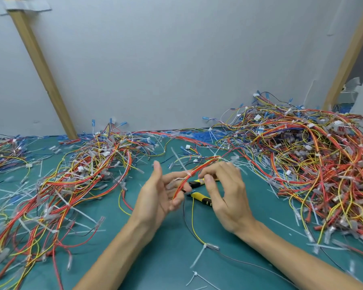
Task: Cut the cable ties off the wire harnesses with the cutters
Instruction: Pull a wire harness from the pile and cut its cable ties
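Head view, frame centre: both hands, left (155, 195) and right (224, 195), pinch a red harness (189, 176) in their fingers. Cutters (201, 198) lie beneath on the surface. Next, likely, gripping them to snip the tie (179, 161).

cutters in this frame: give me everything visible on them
The yellow-and-black-handled cutters lie on the green mat, mostly hidden between the hands. Two handles show, spread apart: one near the right hand fingertips, the other lower, under that palm. The grips look like moulded plastic or rubber, yellow with black patches. The head points toward the left hand and is covered by the red-and-yellow wire bundle, so the blades cannot be seen. Neither hand clearly grips them.
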`<state>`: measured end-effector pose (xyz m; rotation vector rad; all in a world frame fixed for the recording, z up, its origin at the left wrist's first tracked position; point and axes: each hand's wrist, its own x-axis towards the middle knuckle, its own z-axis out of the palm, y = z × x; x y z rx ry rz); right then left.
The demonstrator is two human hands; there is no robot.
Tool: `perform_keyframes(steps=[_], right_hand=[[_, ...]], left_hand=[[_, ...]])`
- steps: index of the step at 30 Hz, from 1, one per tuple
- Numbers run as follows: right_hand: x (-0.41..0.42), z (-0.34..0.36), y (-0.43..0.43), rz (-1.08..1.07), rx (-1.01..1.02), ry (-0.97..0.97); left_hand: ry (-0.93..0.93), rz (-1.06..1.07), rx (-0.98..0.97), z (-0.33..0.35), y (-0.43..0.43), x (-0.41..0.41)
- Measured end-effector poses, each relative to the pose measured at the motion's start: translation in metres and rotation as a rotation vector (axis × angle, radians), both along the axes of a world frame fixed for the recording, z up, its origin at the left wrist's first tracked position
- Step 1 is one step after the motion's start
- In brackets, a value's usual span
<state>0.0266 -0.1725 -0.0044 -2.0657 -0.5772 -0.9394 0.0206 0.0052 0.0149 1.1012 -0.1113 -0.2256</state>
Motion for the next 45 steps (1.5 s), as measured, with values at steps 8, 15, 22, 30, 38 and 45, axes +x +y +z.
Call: perform_keyframes(steps=[8, 15, 22, 30, 38, 45], right_hand=[[0.012, -0.002, -0.005, 0.009, 0.200, 0.374], [0.022, 0.001, -0.012, 0.231, 0.712, 0.698], [0.026, 0.007, -0.029, 0.430, 0.687, 0.867], [0.026, 0.004, -0.028, 0.457, 0.639, 0.879], [0.029, 0.005, -0.027, 0.362, 0.830, 0.928], [0.035, 0.009, -0.043, 0.517, 0.863, 1.019]], left_hand=[[0.033, -0.255, -0.016, -0.004, 0.005, 0.003], [0.102, -0.288, 0.064, -0.010, 0.005, 0.005], [-0.230, -0.125, 0.529, -0.016, 0.002, -0.001], [-0.776, 0.127, 1.073, -0.007, 0.024, 0.004], [-0.760, 0.073, 1.100, -0.007, 0.029, 0.011], [-0.731, 0.113, 1.249, -0.022, 0.039, 0.015]])
